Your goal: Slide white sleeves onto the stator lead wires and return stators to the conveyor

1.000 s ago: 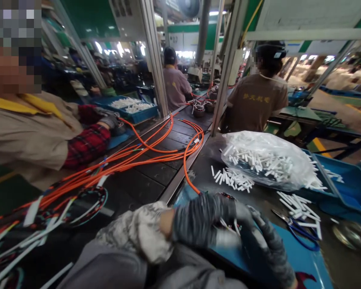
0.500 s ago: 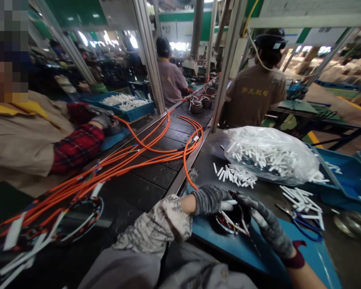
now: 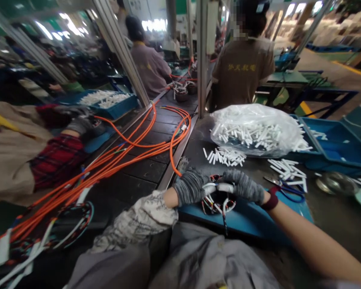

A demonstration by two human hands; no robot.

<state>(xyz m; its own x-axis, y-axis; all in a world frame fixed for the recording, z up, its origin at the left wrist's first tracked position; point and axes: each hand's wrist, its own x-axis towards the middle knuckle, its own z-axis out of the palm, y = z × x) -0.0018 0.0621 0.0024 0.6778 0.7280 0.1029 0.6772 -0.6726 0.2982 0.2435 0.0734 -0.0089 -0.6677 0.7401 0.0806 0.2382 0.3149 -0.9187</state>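
In front of me is a round, dark motor stator (image 3: 209,207) with white-sleeved and coloured wires, lying on a blue mat (image 3: 252,228). My left hand (image 3: 193,187), in a grey striped knit glove with white fingertips, is closed on the wires at its left rim. My right hand (image 3: 242,186), gloved alike, curls over the right rim with its fingertips on the wires. The two hands' fingertips almost meet, and exactly which wires they pinch is hidden. An orange cable (image 3: 173,154) runs to my left hand. One dark wire end (image 3: 224,226) hangs toward me.
White tube pieces (image 3: 225,156) lie beyond my hands, with a plastic bag (image 3: 255,130) of them behind. Blue-handled scissors (image 3: 290,190), more tubes and a blue bin (image 3: 339,144) stand right. Orange cables (image 3: 108,160) cover the conveyor (image 3: 132,176) at left. A co-worker's sleeve (image 3: 58,160) is beyond it.
My view has turned down and to the right. My right hand has come round from the stator's right side to its top, closer to my left hand. A wire end now points toward me.
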